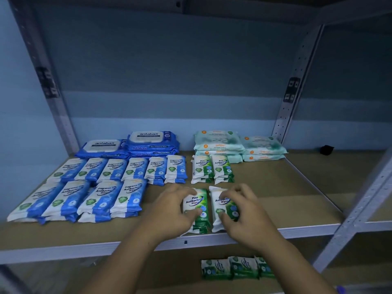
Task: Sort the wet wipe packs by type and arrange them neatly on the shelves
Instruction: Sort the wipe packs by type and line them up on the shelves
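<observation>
Pine antibacterial wipe packs sit at the front middle of the shelf (275, 187), in two small stacks lying side by side near its front edge. My left hand (169, 211) grips the left pine stack (196, 205), fingers curled over its far end and thumb pressed on its near face. My right hand (241, 211) holds the right pine stack (214, 209) the same way, fingers bent over the top and thumb on the front. The two stacks lie just beside each other, almost touching. Behind them are two more pine stacks (212, 168), flat and close together. To my left, blue fragrance-free wipe packs (95, 187) lie in two rows, the front row overlapping and reaching the left end of the board. At the back left are antabax packs (131, 147) in two piles, the right pile higher. At the back right, pale green wipe packs (239, 145) are also in two piles. Further right at the back is a small black object (326, 149) that I cannot make out. On the lower shelf, near my right forearm, a row of green packs (233, 267) lies side by side.
</observation>
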`<state>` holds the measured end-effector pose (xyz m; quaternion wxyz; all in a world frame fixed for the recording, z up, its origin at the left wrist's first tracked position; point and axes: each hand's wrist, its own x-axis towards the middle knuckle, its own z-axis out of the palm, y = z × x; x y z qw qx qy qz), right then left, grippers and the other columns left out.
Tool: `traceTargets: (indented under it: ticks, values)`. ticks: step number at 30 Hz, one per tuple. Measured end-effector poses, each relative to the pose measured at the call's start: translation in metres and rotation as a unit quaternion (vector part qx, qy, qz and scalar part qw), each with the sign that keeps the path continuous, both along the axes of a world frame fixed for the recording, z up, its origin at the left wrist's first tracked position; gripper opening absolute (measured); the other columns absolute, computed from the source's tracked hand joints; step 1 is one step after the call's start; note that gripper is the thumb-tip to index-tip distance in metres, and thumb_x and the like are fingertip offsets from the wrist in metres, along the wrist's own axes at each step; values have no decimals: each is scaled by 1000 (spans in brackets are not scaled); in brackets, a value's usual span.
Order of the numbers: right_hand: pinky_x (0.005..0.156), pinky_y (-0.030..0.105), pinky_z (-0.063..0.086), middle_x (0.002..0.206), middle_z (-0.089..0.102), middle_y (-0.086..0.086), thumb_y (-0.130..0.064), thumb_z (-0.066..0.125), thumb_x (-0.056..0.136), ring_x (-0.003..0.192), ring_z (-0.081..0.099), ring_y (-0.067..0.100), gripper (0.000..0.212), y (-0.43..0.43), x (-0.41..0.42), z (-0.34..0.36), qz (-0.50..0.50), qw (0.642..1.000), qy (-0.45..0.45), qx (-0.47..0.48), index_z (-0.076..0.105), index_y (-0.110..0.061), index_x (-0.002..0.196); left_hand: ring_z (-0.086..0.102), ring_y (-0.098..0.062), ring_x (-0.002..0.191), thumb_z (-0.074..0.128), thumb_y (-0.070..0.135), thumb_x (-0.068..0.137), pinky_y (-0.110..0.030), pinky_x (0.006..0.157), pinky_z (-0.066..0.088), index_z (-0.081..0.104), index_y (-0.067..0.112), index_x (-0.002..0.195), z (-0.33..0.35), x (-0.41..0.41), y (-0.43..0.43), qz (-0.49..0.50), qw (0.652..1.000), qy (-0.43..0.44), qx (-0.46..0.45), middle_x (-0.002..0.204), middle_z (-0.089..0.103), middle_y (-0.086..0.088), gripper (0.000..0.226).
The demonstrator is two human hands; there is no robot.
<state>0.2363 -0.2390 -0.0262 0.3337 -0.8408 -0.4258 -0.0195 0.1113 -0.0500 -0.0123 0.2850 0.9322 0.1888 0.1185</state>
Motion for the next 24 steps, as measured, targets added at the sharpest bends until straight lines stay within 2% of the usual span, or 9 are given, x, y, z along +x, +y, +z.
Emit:
traceTargets:
  ticks: [3, 7, 9, 14, 18, 24]
  values:
    - [81, 32, 43, 117, 35, -14, -42, 65, 74, 103, 40, 16, 33, -2, -11, -1, 26, 994, -60, -87, 50, -38, 104, 48, -4, 114, 75, 64, 74, -31, 95, 46, 51, 46, 132, 4, -14, -6, -56, 997, 47, 37, 129, 38, 27, 65]
    - [72, 29, 36, 129, 33, -11, -27, 66, 79, 106, 46, 22, 37, 2, -20, -9, -8, 990, -91, -103, 47, -38, 108, 44, -2, 100, 80, 34, 81, -12, 72, 32, 46, 45, 136, -2, -17, -12, -60, 995, 43, 73, 132, 35, 25, 66]
    - [71, 29, 36, 137, 32, -9, -26, 63, 81, 109, 50, 24, 37, 5, -24, -10, -22, 989, -100, -105, 48, -38, 113, 47, -3, 96, 77, 30, 84, -9, 66, 31, 47, 46, 132, -8, -16, -13, -59, 996, 18, 64, 130, 36, 25, 59]
    - [76, 29, 40, 144, 30, -4, -23, 57, 83, 111, 54, 27, 32, 6, -30, -12, -34, 991, -96, -88, 52, -33, 114, 49, -5, 89, 73, 30, 85, -7, 64, 32, 50, 46, 128, -12, -15, -13, -63, 996, 0, 65, 128, 37, 24, 52]
    - [85, 32, 48, 143, 35, 0, -22, 57, 82, 114, 55, 27, 32, 5, -29, -19, -39, 992, -95, -74, 57, -29, 113, 49, -4, 88, 75, 26, 84, -7, 70, 33, 55, 42, 127, -14, -6, -15, -79, 995, -9, 56, 125, 40, 21, 50]
    - [83, 34, 50, 147, 35, 0, -23, 59, 83, 115, 55, 28, 32, -19, -10, -23, -69, 991, -92, -75, 58, -29, 114, 50, -7, 87, 74, 24, 84, -12, 78, 37, 56, 41, 126, -20, 18, -34, -104, 993, -34, 37, 126, 40, 20, 49]
